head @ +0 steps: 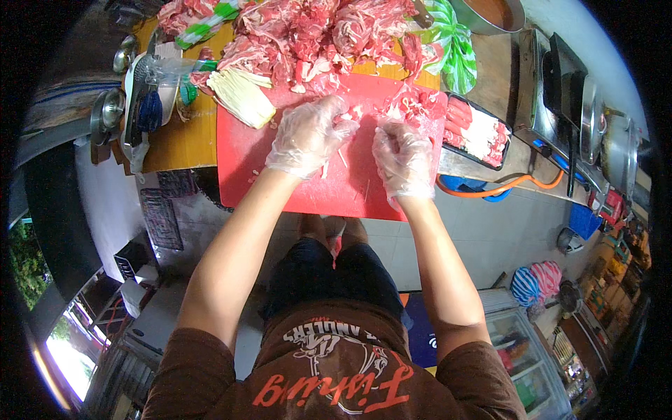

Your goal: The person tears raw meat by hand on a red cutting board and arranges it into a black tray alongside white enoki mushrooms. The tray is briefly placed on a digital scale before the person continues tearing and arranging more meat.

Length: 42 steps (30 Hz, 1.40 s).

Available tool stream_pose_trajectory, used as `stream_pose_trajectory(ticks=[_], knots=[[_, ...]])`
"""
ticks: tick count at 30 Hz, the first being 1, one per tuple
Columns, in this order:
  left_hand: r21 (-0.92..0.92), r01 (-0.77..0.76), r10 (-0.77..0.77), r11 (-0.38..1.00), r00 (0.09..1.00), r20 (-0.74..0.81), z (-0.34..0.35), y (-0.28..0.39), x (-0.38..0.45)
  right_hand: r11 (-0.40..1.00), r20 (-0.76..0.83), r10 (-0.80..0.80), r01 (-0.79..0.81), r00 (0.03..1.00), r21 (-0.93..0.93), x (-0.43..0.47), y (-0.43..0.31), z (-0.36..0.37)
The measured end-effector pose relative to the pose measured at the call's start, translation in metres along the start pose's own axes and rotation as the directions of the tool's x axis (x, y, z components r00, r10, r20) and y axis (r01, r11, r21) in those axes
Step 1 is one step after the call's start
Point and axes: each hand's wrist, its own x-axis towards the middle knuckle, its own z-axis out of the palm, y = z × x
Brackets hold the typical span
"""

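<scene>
Both of my hands wear clear plastic gloves over a red cutting board (252, 178). My left hand (310, 137) has its thumb and fingers closed on a small piece of meat (345, 125). My right hand (403, 155) is curled beside it, a short gap apart; what its fingers hold, if anything, is hidden. Meat scraps (412, 107) lie just beyond the right hand. A bunch of enoki mushrooms (241, 100) rests over the board's far left corner. Thin raw meat slices (310, 34) are heaped behind the board. Right of it, a black tray (501, 157) carries rolled meat with pale strands.
A green-and-white plastic bag (457, 58) lies beyond the tray. A metal pot (517, 16) stands at the far right, and a stove (535, 94) with pans sits nearer. An orange hose (504, 186) loops at the counter edge. Metal lids (113, 107) are at left.
</scene>
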Motion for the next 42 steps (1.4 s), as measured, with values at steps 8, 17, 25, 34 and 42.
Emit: stream_pose_trajectory(ticks=[8,17,25,34,42], knots=[[0.001,-0.067,0.064,0.998,0.951,-0.302,-0.001,-0.007,-0.007,0.892,0.169,-0.336,0.371,0.927,-0.259,-0.001,0.011,0.012],[0.107,-0.243,0.254,0.964,0.962,-0.102,0.000,-0.017,-0.004,0.533,0.469,-0.589,0.753,0.658,-0.386,0.029,0.021,0.015],[0.228,-0.193,0.198,0.954,0.980,0.000,-0.001,-0.018,-0.018,0.483,0.603,-0.615,0.847,0.508,-0.221,0.057,0.019,0.011],[0.345,-0.197,0.231,0.918,0.971,-0.059,0.009,-0.014,-0.014,0.716,0.506,-0.531,0.679,0.680,-0.161,0.074,0.001,-0.012],[0.158,-0.128,0.162,0.979,0.960,-0.228,0.019,-0.014,-0.013,0.649,0.349,-0.710,0.761,0.611,-0.012,0.067,0.010,-0.001]])
